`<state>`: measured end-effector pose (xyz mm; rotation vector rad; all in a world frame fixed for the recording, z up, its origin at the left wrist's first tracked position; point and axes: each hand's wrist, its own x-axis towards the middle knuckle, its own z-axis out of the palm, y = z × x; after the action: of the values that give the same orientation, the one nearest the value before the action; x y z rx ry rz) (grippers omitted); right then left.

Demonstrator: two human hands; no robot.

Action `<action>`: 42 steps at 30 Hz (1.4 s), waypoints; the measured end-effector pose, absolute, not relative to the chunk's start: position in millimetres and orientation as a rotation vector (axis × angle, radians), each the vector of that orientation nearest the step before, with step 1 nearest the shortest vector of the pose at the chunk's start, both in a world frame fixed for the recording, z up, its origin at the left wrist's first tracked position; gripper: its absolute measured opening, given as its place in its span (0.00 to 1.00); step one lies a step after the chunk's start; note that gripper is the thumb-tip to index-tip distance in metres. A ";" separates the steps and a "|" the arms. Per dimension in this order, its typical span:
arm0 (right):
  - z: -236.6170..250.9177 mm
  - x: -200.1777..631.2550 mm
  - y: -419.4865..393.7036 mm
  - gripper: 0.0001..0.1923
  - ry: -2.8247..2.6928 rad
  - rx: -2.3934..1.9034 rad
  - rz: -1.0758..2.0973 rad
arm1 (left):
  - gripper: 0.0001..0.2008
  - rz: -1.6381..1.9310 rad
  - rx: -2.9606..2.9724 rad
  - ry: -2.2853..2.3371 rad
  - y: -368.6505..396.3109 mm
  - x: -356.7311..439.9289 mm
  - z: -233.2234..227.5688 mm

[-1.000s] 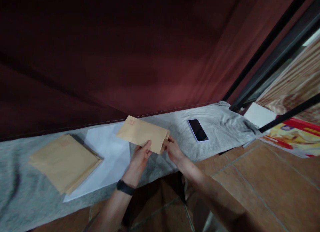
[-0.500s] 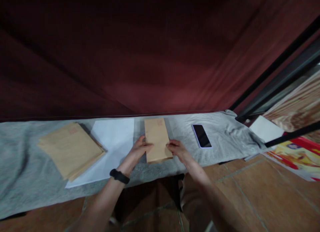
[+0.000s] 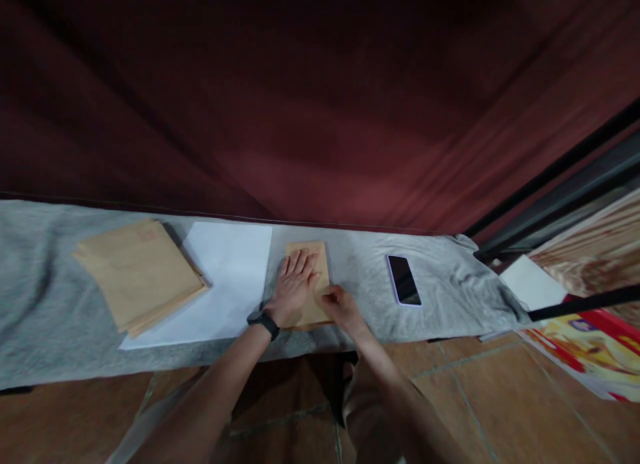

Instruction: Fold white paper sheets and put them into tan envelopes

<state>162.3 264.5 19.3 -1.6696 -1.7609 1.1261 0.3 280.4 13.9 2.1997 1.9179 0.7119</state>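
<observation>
A brown paper envelope (image 3: 313, 311) lies lengthwise in front of me on the grey cloth (image 3: 360, 264). My left hand (image 3: 294, 284), with a dark band on its wrist, rests flat on the envelope with the fingers stretched out, covering part of its face. At the envelope's right edge, my right hand (image 3: 341, 305) is closed, thumb and fingers pinching the paper. Whether one envelope or several lie under my hands, I cannot tell. To the left sits a fanned stack of larger brown envelopes (image 3: 140, 267), partly over white paper (image 3: 230, 271).
A phone with a pale purple case (image 3: 404, 281) lies right of my hands. A dark red curtain (image 3: 320, 151) hangs behind the narrow covered surface. Dark metal bars (image 3: 580, 307), a white sheet (image 3: 533, 282) and a red-and-yellow printed box (image 3: 590, 347) are at the far right.
My left hand has gone from gripping the envelope's left edge to lying flat on top of it. The right hand stays at the right edge. The view has tilted slightly.
</observation>
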 end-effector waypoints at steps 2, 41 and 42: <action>18.8 162.8 257.9 0.13 -1.880 -1.727 0.904 | 0.28 0.774 2.179 1.843 282.0 -0.6 11.4; 27.2 189.0 235.3 0.22 -2.455 -1.145 0.543 | 0.29 0.815 2.105 1.358 192.6 -26.8 7.4; 25.2 183.8 227.6 0.23 -2.469 -1.156 0.487 | 0.30 0.808 2.129 1.404 191.2 -26.0 4.8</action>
<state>183.8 227.6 25.2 -1.1558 -2.4690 0.4869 -26.0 191.2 4.8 2.1289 1.4045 0.8084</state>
